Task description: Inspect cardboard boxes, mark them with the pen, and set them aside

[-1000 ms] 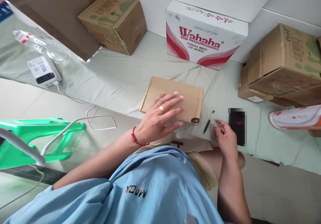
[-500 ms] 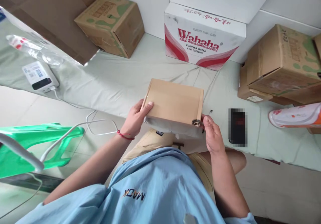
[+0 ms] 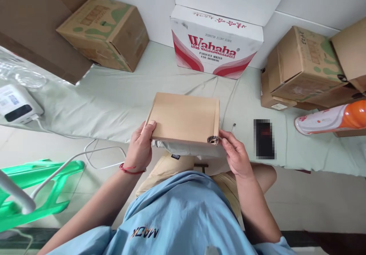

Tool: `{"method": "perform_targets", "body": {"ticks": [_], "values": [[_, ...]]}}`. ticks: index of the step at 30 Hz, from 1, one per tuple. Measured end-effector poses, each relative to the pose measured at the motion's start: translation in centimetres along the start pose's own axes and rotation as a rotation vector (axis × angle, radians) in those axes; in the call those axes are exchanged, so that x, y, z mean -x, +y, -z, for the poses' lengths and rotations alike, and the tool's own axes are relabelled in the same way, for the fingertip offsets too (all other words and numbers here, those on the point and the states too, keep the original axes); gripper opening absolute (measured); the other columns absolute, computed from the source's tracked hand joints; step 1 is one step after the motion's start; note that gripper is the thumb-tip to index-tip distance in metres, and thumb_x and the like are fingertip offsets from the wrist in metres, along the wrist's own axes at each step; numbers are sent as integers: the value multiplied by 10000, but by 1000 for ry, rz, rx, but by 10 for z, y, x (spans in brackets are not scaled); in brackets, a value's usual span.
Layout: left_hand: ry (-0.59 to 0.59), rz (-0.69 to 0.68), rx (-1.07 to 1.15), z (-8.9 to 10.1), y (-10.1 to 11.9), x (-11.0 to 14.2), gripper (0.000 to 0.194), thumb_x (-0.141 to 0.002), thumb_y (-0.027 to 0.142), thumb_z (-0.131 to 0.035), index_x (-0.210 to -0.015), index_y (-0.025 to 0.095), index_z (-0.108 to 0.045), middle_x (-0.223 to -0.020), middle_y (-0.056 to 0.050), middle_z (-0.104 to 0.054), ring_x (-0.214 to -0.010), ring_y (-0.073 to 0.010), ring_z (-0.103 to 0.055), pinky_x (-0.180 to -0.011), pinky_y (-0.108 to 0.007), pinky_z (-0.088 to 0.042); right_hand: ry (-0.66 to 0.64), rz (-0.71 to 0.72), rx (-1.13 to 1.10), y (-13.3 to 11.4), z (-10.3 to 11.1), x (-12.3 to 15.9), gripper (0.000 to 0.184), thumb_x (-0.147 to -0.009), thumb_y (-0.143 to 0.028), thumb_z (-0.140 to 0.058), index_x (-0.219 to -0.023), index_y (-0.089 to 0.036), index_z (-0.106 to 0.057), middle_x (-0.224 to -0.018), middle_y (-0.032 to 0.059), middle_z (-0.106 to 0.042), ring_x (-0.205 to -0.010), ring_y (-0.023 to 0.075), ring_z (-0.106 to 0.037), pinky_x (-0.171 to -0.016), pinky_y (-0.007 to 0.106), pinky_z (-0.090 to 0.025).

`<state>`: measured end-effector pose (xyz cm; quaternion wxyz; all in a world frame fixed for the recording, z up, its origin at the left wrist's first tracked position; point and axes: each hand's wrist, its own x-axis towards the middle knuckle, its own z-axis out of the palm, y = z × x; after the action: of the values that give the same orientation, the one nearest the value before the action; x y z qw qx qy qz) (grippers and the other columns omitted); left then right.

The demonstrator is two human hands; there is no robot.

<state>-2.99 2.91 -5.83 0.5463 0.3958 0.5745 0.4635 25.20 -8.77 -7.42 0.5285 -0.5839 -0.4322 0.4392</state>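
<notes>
A small flat cardboard box (image 3: 184, 117), plain brown, lies at the front edge of the cloth-covered table. My left hand (image 3: 140, 144), with a red string round the wrist, grips its left side, the thumb on top and the fingers hidden below. At the near right corner, my right hand (image 3: 235, 150) has its thumb and fingers closed on the box's right side; its fingertips are partly hidden. A dark, ragged round spot (image 3: 212, 140) shows at that corner, close to my right fingertips. I cannot make out what it is.
A white-and-red water carton (image 3: 214, 43) stands at the back, with brown cartons (image 3: 100, 34) left and right. A blurred-out dark object (image 3: 264, 139) and an orange-capped bottle (image 3: 328, 118) lie on the right. At left are a white power bank (image 3: 18, 104), its cable and a green stool (image 3: 57, 207).
The whole view has shifted, so most things sit further left. Both hands keep their places on the box, which looks little changed.
</notes>
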Motion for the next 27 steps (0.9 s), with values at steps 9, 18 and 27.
{"method": "perform_targets", "body": {"ticks": [9, 18, 27], "values": [[-11, -652, -492, -6, 5, 8, 462, -983, 365, -752, -1404, 256, -596, -1515, -147, -581, -1519, -334, -545, -1233, -532, -525, 767, -175, 1059, 17, 114, 20, 966, -941, -755, -584, -1573, -24, -550, -1466, 337, -626, -1456, 482, -507, -1223, 700, -381], [-250, -1165, -783, -7, 22, 18, 550, -955, 383, -824, -1438, 266, -590, -1549, -181, -589, -1586, -459, -489, -1257, -670, -468, 691, -479, 1165, 44, 132, 14, 966, -822, -706, -719, -1499, -27, -600, -1475, 367, -556, -1401, 532, -479, -1180, 652, -397], [-500, -1056, -927, -12, 21, 6, 341, -999, 362, -735, -1336, 328, -766, -1501, -102, -732, -1456, -391, -655, -1285, -642, -412, 708, -416, 1084, 50, 157, 2, 986, -653, -763, -794, -1348, -77, -666, -1259, 271, -636, -1382, 473, -479, -1241, 618, -367]]}}
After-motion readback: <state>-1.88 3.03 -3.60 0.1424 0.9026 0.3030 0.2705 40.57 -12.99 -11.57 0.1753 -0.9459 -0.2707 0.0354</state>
